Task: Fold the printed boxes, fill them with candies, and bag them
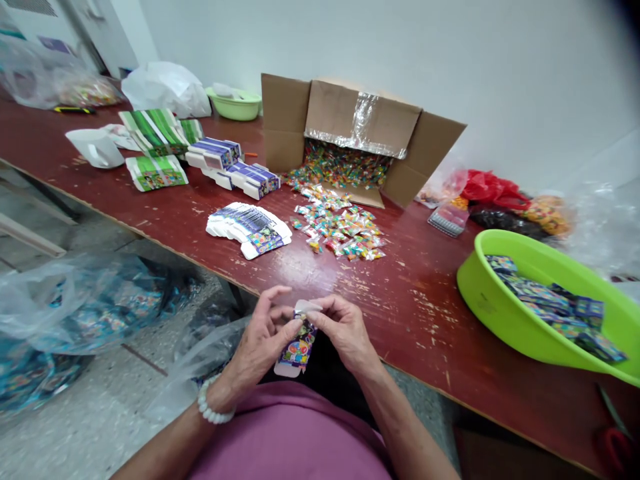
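Observation:
Between my hands, just off the table's near edge, is a small printed candy carton (296, 352) in purple and black, with white flaps at its two ends. My left hand (267, 327) grips its side, thumb across the front. The fingers of my right hand (344, 327) pinch the upper flap. Ahead on the table lies a fanned stack of flat cartons (250, 227). To its right spreads a pile of small wrapped candies (343, 230), spilling from an open cardboard box (363, 113) lined with more of them.
At right stands a green basin (480, 293) holding several filled cartons (560, 303). Scissors (613, 427) are at the lower right. Bundled purple cartons (235, 163), green cartons (157, 173) and a white mug (95, 148) sit at left. Plastic bags (100, 300) lie on the floor.

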Demonstrator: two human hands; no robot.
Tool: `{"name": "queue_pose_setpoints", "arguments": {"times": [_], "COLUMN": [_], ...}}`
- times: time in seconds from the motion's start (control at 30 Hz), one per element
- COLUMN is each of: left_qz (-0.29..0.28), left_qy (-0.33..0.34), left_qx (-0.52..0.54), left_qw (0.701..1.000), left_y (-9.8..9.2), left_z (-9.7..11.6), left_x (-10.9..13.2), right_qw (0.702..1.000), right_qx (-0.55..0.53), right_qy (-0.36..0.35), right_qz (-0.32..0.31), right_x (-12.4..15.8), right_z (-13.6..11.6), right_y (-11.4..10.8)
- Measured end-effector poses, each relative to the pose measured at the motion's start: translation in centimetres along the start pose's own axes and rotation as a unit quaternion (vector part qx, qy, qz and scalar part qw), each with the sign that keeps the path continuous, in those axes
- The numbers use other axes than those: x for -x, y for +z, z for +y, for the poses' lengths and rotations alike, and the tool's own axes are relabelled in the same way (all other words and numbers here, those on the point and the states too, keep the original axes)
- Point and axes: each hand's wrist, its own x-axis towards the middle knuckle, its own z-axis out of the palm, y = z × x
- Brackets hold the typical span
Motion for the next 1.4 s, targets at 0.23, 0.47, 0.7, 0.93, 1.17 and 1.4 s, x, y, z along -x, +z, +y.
{"name": "queue_pose_setpoints", "arguments": {"times": [0.23,0.47,0.7,0.93,1.17,1.4], "left_qz": [-0.091,-0.039,-0.033,-0.026,-0.054,-0.059], "left_qy": [-0.223,-0.229,-0.149,-0.175,-0.143,-0.145], "left_qx": [0.148,0.126,0.019,0.026,-0.018,-0.009], "left_qw": [0.959,0.965,0.988,0.984,0.988,0.988], "left_y": [0.4,0.8,1.0,0.3,0.1,-0.8], "left_z": [-0.2,-0.3,-0.5,-1.2,-0.9,-0.9], "left_x": [0.0,-0.6,-0.5,-0.4,-0.8,-1.0], "right_qw": [0.993,0.993,0.992,0.983,0.995,0.992], "right_qx": [0.109,0.099,0.122,0.159,0.082,0.09], "right_qy": [-0.035,0.011,0.016,-0.047,0.001,0.012], "right_qz": [-0.014,-0.062,-0.015,-0.077,-0.053,-0.086], "right_x": [-0.1,-0.4,-1.4,0.0,-0.9,-1.4], "right_z": [0.1,-0.9,-1.0,-0.6,0.1,0.0], "right_y": [-0.2,0.1,0.2,0.2,0.3,0.9]}}
